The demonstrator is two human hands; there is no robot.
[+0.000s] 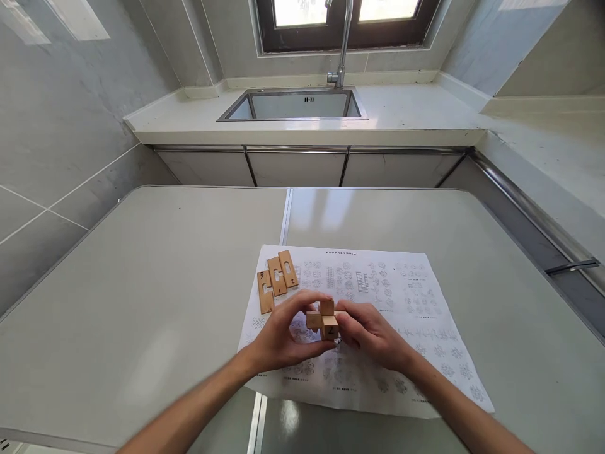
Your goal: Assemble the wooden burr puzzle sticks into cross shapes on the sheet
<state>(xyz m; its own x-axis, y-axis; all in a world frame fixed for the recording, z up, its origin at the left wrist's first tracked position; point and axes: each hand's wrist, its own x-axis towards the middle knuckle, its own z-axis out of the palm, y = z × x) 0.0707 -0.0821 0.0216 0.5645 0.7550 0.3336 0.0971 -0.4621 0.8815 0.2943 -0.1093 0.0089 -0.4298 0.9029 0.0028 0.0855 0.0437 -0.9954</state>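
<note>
- Can see a metal-rimmed sink (288,104) well beyond the far edge of the printed sheet (373,396), set into a pale worktop (406,104), with dark slots in its back wall; cannot see down to its floor
- Holds a small wooden block assembly (326,320) over the printed sheet, a little left of its middle, gripped in the left hand (278,337) with a moderately wide C-shaped curve, fingers over the top and thumb beneath
- Pinches the right side of that assembly in the right hand (371,331), with fingers narrow and bunched; cannot tell from here whether also gripping a separate piece
- Has three flat wooden pieces (278,285) on the far left corner of the printed sheet, laid side by side in a stepped row, with cut-outs and dark marks
- Has the printed sheet spread on the table (142,271), covered with small line drawings, with both forearms (210,394) crossing over its near part
</note>
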